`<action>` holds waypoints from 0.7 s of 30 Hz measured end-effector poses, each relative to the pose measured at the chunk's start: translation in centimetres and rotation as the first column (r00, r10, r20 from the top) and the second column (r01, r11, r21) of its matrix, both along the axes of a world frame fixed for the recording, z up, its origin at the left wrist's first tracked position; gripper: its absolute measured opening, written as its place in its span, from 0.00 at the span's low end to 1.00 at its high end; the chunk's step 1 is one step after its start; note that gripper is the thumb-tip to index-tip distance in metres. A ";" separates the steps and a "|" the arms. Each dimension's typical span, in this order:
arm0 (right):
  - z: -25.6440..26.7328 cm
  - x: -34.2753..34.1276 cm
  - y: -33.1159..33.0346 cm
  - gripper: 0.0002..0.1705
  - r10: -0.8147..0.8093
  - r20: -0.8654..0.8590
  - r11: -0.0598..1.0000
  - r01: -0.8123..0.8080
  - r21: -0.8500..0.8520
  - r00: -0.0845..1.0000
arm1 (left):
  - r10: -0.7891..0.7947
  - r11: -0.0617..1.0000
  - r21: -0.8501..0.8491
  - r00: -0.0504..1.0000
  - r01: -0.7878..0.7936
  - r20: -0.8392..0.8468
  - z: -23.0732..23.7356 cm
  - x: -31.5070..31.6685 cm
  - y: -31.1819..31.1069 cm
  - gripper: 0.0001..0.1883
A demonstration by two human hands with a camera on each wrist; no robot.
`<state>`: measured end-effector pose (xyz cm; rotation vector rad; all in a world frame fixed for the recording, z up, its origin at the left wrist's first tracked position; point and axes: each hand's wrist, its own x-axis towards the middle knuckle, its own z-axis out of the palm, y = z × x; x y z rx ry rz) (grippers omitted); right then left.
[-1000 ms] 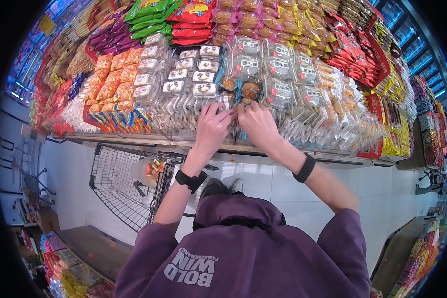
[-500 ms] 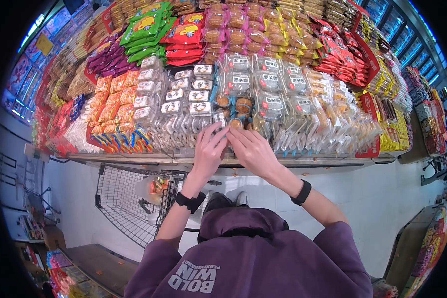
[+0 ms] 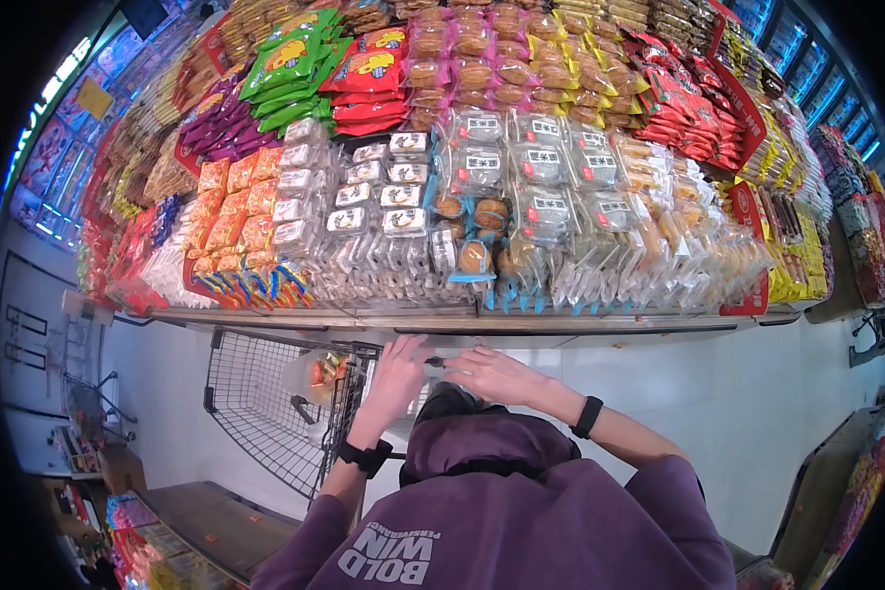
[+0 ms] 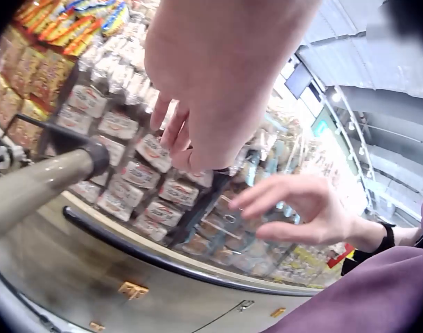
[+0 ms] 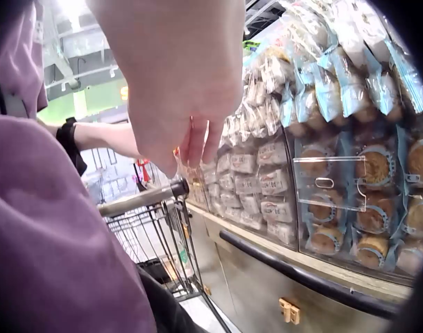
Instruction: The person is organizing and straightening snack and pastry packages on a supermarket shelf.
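Both hands are drawn back from the snack display, over the floor in front of the person's body. My left hand (image 3: 400, 372) has loosely extended fingers and holds nothing; it is nearest the shopping cart's handle. Opposite it is my right hand (image 3: 497, 377), fingers stretched toward the left hand, thumb apart, also holding nothing in the left wrist view. A round cake in a blue-edged clear packet (image 3: 475, 258) lies at the front of its row. White-labelled clear packets (image 3: 404, 222) stand left of it, and grey-labelled clear packets (image 3: 545, 212) lie to its right.
A wire shopping cart (image 3: 265, 413) with a bag of goods (image 3: 326, 376) stands at left. The display's front edge (image 3: 383, 320) runs across ahead, with a black bumper rail (image 5: 308, 277) below the bins. Orange packets (image 3: 234, 211) and red bags (image 3: 369, 84) fill other sections.
Both hands have left the front of the cake row and come back toward the body. The blue-edged cake packet they were at now lies uncovered on the row.
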<state>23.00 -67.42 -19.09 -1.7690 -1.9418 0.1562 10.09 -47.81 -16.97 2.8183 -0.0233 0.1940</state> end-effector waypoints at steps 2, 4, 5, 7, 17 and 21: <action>-1.5 0.0 -0.2 0.23 0.052 -0.042 0.987 -0.057 -0.149 0.998 | 0.170 0.984 0.046 0.985 -0.171 0.017 -1.2 -2.0 1.4 0.19; -2.0 0.1 -0.4 0.21 0.072 -0.113 0.939 -0.106 -0.328 0.991 | 0.310 0.948 0.079 0.950 -0.308 -0.022 -2.8 -4.4 2.9 0.24; -2.3 0.0 -0.6 0.19 0.071 -0.115 0.947 -0.103 -0.304 0.991 | 0.373 0.925 0.082 0.928 -0.371 -0.003 -3.2 -5.6 3.1 0.25; -2.8 -0.2 -1.0 0.17 0.064 -0.115 0.962 -0.092 -0.257 0.991 | 0.453 0.891 0.067 0.890 -0.449 -0.049 -5.2 -7.9 3.9 0.29; -1.7 -2.7 4.8 0.32 0.155 0.002 0.967 -0.152 -0.203 0.988 | 0.518 0.786 -0.198 0.799 -0.585 -0.305 -8.2 -9.2 3.4 0.17; -2.0 -5.1 9.7 0.31 0.208 -0.065 0.958 -0.217 -0.186 0.976 | 0.416 0.884 -0.152 0.892 -0.442 -0.175 -7.2 -9.3 4.9 0.17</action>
